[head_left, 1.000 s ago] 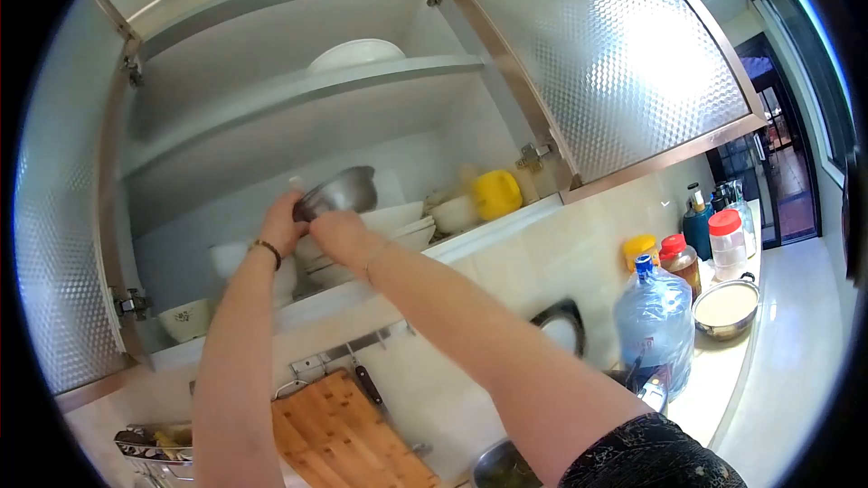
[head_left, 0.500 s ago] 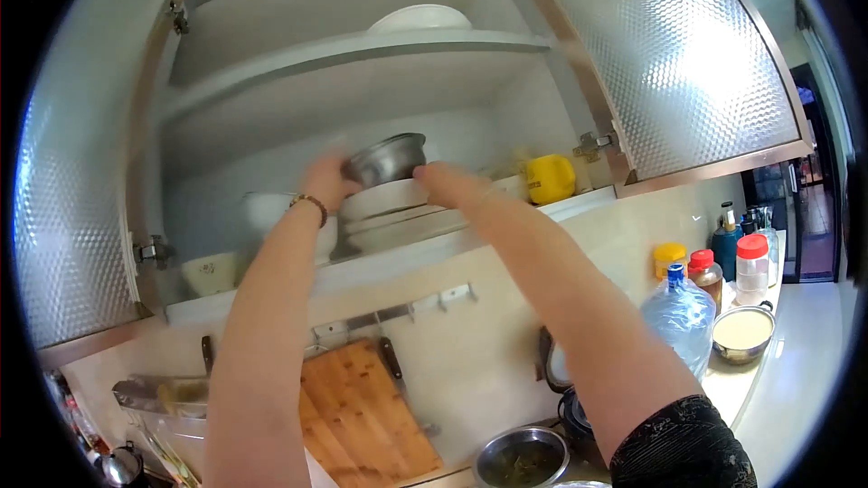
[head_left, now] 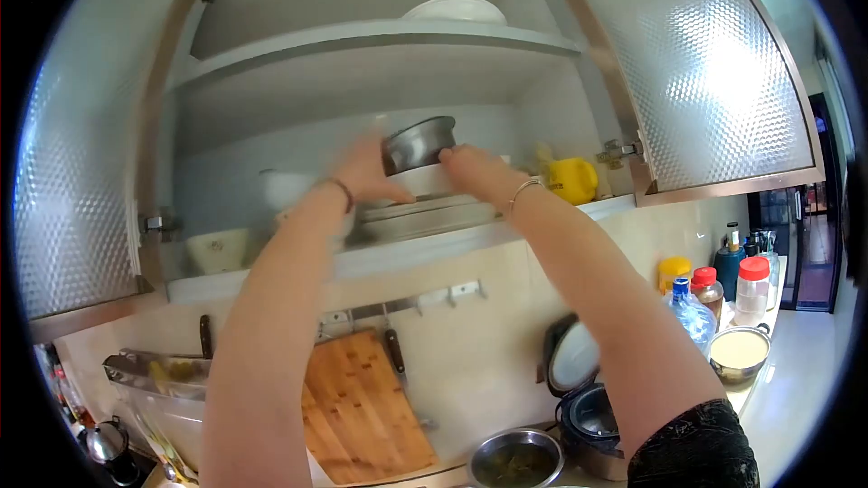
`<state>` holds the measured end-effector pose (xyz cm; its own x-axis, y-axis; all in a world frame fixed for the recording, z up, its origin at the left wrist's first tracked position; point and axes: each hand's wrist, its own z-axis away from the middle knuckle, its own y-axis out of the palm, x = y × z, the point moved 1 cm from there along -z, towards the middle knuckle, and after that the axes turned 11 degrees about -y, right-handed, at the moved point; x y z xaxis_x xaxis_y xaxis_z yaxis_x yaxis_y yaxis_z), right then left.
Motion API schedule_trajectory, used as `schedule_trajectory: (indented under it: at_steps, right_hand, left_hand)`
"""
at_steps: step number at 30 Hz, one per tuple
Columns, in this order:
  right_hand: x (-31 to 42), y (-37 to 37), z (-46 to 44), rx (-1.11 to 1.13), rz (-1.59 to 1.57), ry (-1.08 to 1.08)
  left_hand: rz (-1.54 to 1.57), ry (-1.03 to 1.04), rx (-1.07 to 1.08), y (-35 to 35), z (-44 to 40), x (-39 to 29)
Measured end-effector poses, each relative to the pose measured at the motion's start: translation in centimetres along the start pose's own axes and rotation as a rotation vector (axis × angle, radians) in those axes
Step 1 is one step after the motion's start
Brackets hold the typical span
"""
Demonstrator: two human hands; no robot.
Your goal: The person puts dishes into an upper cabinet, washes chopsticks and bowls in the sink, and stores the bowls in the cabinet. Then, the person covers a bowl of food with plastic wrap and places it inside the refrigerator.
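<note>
Two hands (head_left: 369,169) (head_left: 474,169) raised, arms (head_left: 271,325) outstretched, flanking a metal bowl (head_left: 420,146)

The bare left hand (head_left: 366,172) is a blur, and its forearm (head_left: 258,352) hides part of the brown wooden board (head_left: 366,411). From here, the dark marking (head_left: 560,186) on the rounded yellow mug (head_left: 580,179) is too small to read.

Steel bowl (head_left: 421,144), dull grey, lip flared, tipped so right side of rim rides higher; low over white bowl (head_left: 425,183), contact unclear from here. White bowl partly covered, atop pale stacked dishes (head_left: 425,220), around middle of lower shelf (head_left: 434,241), close to front edge.
</note>
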<state>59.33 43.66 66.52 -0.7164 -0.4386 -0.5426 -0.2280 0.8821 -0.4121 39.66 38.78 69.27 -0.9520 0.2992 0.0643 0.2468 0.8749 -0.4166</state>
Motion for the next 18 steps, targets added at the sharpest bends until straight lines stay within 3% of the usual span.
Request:
schedule_trajectory:
  at_steps: [4, 6, 18]
  right_hand:
    - [0.2, -0.7, 0.1, -0.032, 0.006, 0.028]
    - [0.1, -0.7, 0.0, -0.029, -0.001, 0.041]
    - [0.8, -0.6, 1.1, -0.104, 0.038, -0.052]
  left_hand:
    - [-0.161, -0.165, 0.074, -1.3, 1.2, -4.0]
    - [-0.296, -0.215, 0.006, -1.1, 1.8, -4.8]
    - [-0.362, -0.124, -0.088, -0.8, 2.6, -5.4]
